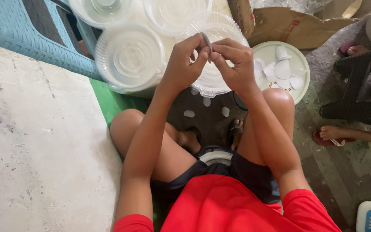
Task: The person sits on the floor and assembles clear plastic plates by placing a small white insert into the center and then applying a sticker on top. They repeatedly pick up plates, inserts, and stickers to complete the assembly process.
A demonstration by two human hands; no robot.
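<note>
Small thin pale plastic piece (pixel 206 41) is pinched edge-on between the fingertips of both hands, raised in front of the person above the knees. Left hand (pixel 184 62) closes thumb and forefinger on the lower left side of the piece, the other fingers curled in. Right hand (pixel 233 64) presses its thumb and forefinger together on the right side of it, touching the left fingertips. Just behind the hands stand stacks of clear round plastic lids (pixel 130 57), several side by side, one partly hidden by the hands. To the right lies a round white tray (pixel 299 88) with a heap of small white plastic cups and discs (pixel 280 68) in it. A few small white pieces (pixel 189 114) lie scattered on the dark floor between the person's feet. Another person's sandalled foot (pixel 333 134) rests on the floor at the right, well apart from the hands. A pale concrete slab (pixel 35 141) fills the left side
</note>
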